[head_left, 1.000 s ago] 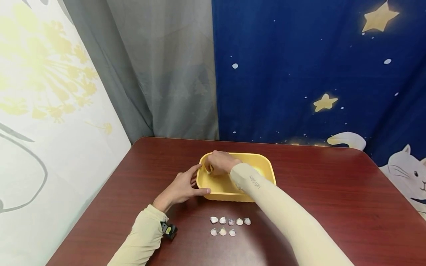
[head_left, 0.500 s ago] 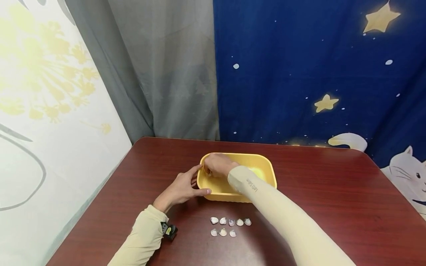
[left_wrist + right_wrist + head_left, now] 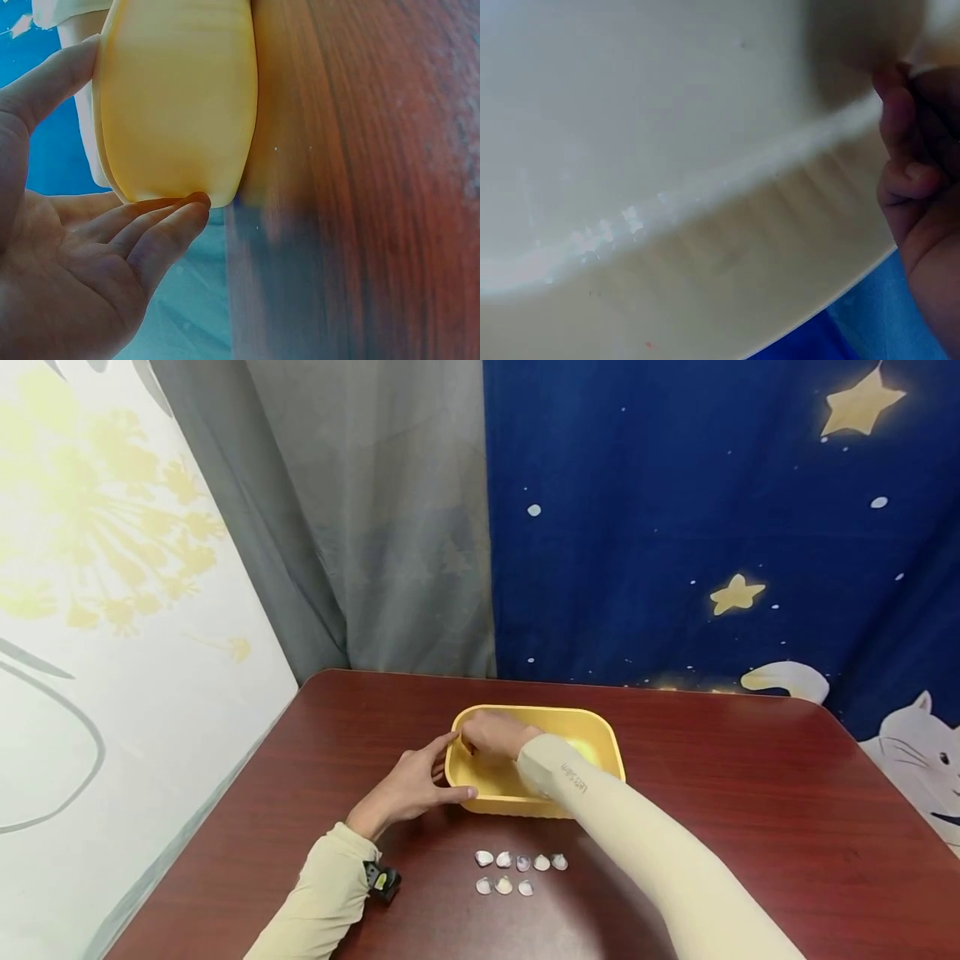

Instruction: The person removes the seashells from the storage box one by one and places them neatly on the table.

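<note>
A yellow plastic basin [image 3: 517, 807] stands on the table in the head view. My left hand [image 3: 408, 785] holds its left end, thumb along the near rim and fingers against the end wall. In the left wrist view, the thumb [image 3: 64, 75] meets the rim while the fingertips touch the outside of the basin [image 3: 176, 105]. My right hand [image 3: 495, 733] reaches inside the basin at its left end. Its fingers [image 3: 904, 124] are curled, with the tips low by the basin's inner wall [image 3: 727, 255]; whether they pinch something, I cannot tell.
In front of the basin lie small seashells in two rows: several in the far row [image 3: 522, 862] and three in the near row [image 3: 503, 886]. The dark red table [image 3: 720, 793] reaches back to grey and blue curtains [image 3: 637, 527]. A pale patterned panel [image 3: 127, 693] stands along the left.
The right hand shifts slightly within the left end of the basin, and the pale bit that showed at its fingers is now hidden. The left hand keeps its place, and the shells lie unmoved.
</note>
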`<state>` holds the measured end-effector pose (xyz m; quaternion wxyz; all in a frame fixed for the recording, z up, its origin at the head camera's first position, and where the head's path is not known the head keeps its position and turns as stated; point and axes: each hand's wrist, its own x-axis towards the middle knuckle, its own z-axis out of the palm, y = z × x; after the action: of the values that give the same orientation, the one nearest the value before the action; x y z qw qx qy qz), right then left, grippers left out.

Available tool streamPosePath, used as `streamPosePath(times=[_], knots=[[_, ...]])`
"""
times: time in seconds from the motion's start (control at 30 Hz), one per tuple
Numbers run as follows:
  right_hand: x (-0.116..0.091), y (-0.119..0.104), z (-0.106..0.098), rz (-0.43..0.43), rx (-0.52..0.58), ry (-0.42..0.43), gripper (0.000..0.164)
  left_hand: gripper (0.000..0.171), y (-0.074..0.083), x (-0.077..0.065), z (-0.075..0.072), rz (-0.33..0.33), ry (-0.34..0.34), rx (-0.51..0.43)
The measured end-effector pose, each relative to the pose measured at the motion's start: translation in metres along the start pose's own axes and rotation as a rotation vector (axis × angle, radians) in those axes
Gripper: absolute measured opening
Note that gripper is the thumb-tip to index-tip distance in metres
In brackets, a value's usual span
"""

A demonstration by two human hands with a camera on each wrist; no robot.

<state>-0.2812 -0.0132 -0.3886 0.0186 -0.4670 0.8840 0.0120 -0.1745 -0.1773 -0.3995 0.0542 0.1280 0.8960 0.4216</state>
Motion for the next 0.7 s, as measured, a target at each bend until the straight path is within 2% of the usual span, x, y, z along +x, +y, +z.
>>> streamPosePath(times=[0.23, 0.5, 0.7], knots=[[-0.014, -0.005, -0.017, -0.021, 0.045, -0.047, 0.021, 0.099, 0.000, 0.000, 0.000, 0.001, -0.008, -0.022], [-0.036, -0.015, -0.043, -0.040, 0.031, -0.025, 0.018, 0.099, -0.001, 0.002, -0.001, 0.013, -0.012, -0.041], [-0.056, -0.018, -0.051, -0.072, 0.025, 0.010, 0.021, 0.099, -0.002, 0.003, 0.000, 0.005, -0.011, -0.034]])
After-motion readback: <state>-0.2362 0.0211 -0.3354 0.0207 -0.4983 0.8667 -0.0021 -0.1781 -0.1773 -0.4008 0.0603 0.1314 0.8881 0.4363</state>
